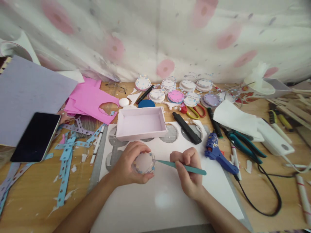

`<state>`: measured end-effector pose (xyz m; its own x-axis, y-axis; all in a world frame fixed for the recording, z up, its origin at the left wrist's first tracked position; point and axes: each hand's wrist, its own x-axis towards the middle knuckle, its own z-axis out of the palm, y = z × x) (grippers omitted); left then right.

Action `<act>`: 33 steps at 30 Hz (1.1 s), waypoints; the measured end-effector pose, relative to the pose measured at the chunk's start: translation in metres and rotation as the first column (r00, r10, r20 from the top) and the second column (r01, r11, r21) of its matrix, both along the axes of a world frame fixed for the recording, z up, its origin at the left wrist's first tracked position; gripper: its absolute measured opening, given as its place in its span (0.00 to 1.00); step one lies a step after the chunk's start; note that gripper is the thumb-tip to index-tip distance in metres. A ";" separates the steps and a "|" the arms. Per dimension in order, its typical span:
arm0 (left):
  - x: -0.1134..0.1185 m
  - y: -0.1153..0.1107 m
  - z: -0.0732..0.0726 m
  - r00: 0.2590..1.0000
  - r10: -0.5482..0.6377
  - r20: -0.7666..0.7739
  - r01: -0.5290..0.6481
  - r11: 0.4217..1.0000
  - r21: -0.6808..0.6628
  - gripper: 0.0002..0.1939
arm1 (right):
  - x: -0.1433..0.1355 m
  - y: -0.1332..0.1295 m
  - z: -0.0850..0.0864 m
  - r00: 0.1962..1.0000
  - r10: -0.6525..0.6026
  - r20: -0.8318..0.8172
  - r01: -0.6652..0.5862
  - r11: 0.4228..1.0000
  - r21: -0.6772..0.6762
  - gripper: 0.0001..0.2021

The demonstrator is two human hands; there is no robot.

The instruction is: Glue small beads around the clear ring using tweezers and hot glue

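Note:
My left hand (131, 165) grips a small round paper disc (144, 162) by its edge, fingers above and thumb below. The disc is white with blue and yellowish bits around its scalloped rim. In my right hand (189, 171) is a pair of slim teal tweezers (194, 170), held like a pen. Their pointed tip reaches the disc's right rim; whether it pinches anything is too small to tell. Both hands are above a large white sheet (170, 197). Just beyond them stands a pale pink open box (142, 124).
Several decorated discs (176, 96) stand in rows at the back. A blue glue gun (220, 153), teal-handled pliers (246, 144) and a black cutter (187, 127) lie to the right. On the left are a phone (36, 137), pink foam sheets (89, 98) and punched blue strips (65, 171).

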<state>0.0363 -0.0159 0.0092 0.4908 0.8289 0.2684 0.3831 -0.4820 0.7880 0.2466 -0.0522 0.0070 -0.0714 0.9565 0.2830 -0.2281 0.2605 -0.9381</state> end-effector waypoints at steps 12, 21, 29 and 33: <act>0.000 0.001 0.000 1.000 -0.002 0.007 0.002 1.000 0.008 0.27 | -0.002 -0.001 -0.002 0.999 0.036 -0.013 -0.036 0.999 -0.016 0.09; 0.000 0.000 0.001 1.000 0.006 -0.012 -0.006 1.000 -0.003 0.26 | 0.000 -0.001 0.000 1.000 0.003 0.012 -0.003 1.000 -0.010 0.10; 0.000 0.001 0.000 1.000 0.004 -0.003 -0.004 1.000 -0.004 0.27 | -0.001 0.000 0.003 1.000 -0.014 -0.016 0.014 1.000 -0.008 0.09; 0.000 0.000 0.001 1.000 -0.005 0.019 0.005 1.000 0.003 0.27 | -0.001 0.001 0.003 1.000 -0.005 -0.007 0.005 1.000 -0.018 0.10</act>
<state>0.0360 -0.0154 0.0099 0.4894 0.8259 0.2799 0.3656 -0.4858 0.7940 0.2456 -0.0514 0.0103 -0.0646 0.9618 0.2662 -0.2340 0.2447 -0.9410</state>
